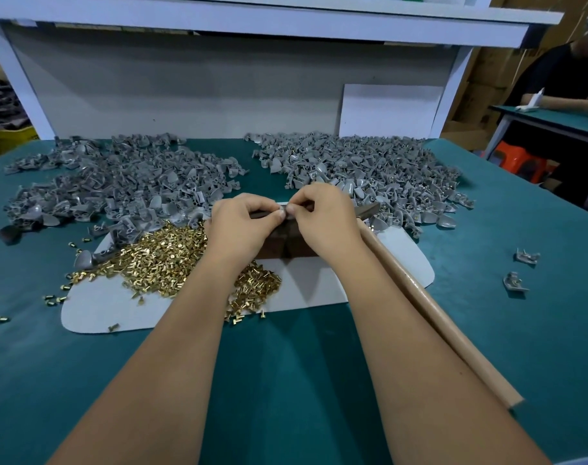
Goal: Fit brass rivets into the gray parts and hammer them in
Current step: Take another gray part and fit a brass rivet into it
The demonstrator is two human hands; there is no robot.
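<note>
Brass rivets [172,253] lie heaped on a white board [400,260] at the near left of the teal tabletop [286,380], with gray parts [125,186] piled behind in two mounds, the second [369,169] to the right. Both hands meet above a dark block [279,243] at the centre: the left hand [242,226] and the right hand [319,216] each pinch, with curled fingers [281,214], one small gray part [283,207] held between them; whether a rivet is already seated cannot be told. The rivets look tiny, hard and smooth, likely to roll or slip, so best taken at the shank by thumb and forefinger; the gray parts appear light, stiff and curved, safest held by their thicker lug. Both forearms reach straight forward, wrists low and close together. A wooden hammer handle [430,307] lies along the right forearm, untouched by the fingers.
</note>
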